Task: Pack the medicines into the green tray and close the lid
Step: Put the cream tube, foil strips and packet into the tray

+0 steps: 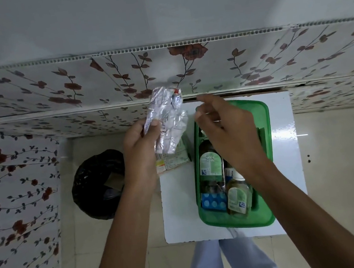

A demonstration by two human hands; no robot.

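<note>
My left hand (142, 146) holds a bunch of silver foil tablet strips (166, 117) up in the air, left of the green tray (263, 217). My right hand (224, 131) hovers above the tray's far half with fingers apart and nothing in it. The tray sits on a small white table (286, 139) and holds two brown bottles with pale green labels (210, 163) (237, 196) and a blue dotted box (213, 201). A green edge (260, 109), maybe the lid, shows behind the tray. A small medicine carton (173, 161) lies on the table under the strips.
A bin lined with a black bag (99, 185) stands on the tiled floor left of the table. Floral wall panels (116, 78) rise close behind the table and along the left. My legs (229, 264) show below the table's near edge.
</note>
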